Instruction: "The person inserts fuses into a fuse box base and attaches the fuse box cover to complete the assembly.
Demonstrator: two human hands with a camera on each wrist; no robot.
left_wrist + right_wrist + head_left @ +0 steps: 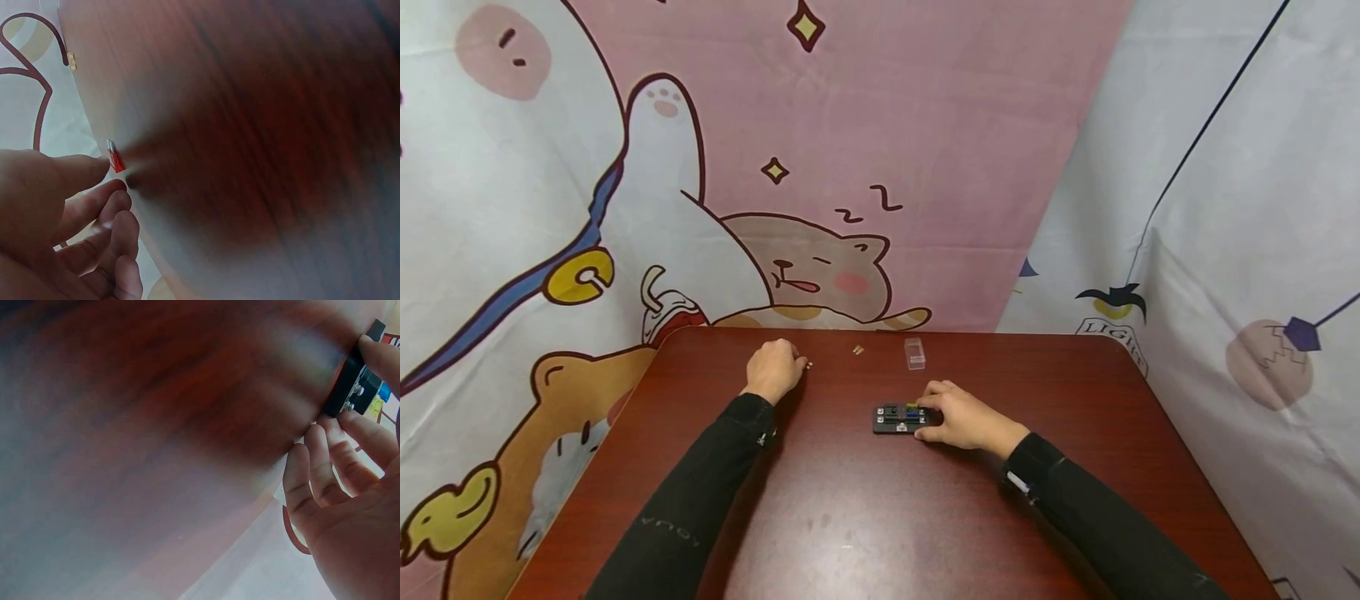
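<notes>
Apparently mid fine-pick, bracing on one side

Working on the brown table (846, 525). Gripping with the right hand (966, 419), right of centre in the head view: pinching the right end of the black module (895, 419), just below frame centre. Can't tell if resting flat or slightly lifted. Curling the left hand (772, 371), left of centre, with thumb and index tips right at the red piece (116, 159); can't tell if pinching or just beside.

Looks like steadying the black module while handling the red piece. Probably calls next for a light two-tip grip, without nudging the black module.

Mind the far table edge, across mid-frame, close behind the left hand and the clear box (915, 354). Avoid sweeping the brass-coloured bits (858, 350), between those two. Find most room lower middle, between the black sleeves (677, 508).
</notes>
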